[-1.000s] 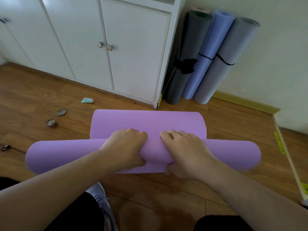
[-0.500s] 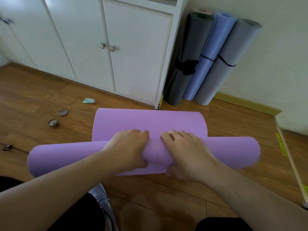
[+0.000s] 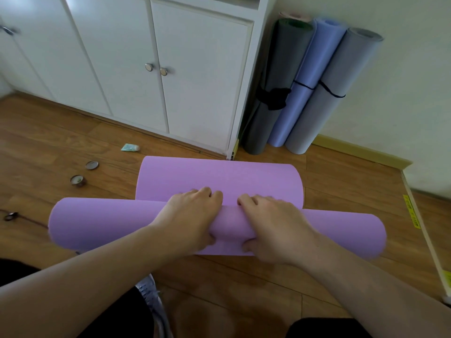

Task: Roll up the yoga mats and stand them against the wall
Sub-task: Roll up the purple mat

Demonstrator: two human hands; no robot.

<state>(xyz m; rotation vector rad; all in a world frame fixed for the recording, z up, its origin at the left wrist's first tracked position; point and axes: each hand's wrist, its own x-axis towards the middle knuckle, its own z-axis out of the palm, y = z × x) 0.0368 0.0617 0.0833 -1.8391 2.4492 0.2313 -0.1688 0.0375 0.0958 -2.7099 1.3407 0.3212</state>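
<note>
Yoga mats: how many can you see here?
4, perhaps 5. A purple mat lies half rolled on the floor under both hands. A dark grey mat, a blue mat and a light grey mat stand against the wall; a pinkish edge behind may be another.

1. Soft, even daylight is filling the room; the wall [image 3: 402, 76] is reading pale and slightly greenish.
2. A mild sheen is lying on the wooden floor [image 3: 61, 142] toward the left.
3. Only faint, diffuse shadows are sitting under the purple mat [image 3: 219, 176] and behind the standing rolled mats [image 3: 292, 93].
4. Wide-angle distortion is bending the cabinet [image 3: 117, 57] edges and the floor strip at right.
5. The roll's right end is looking slightly smeared, and the forearms at the bottom are appearing soft.
</note>
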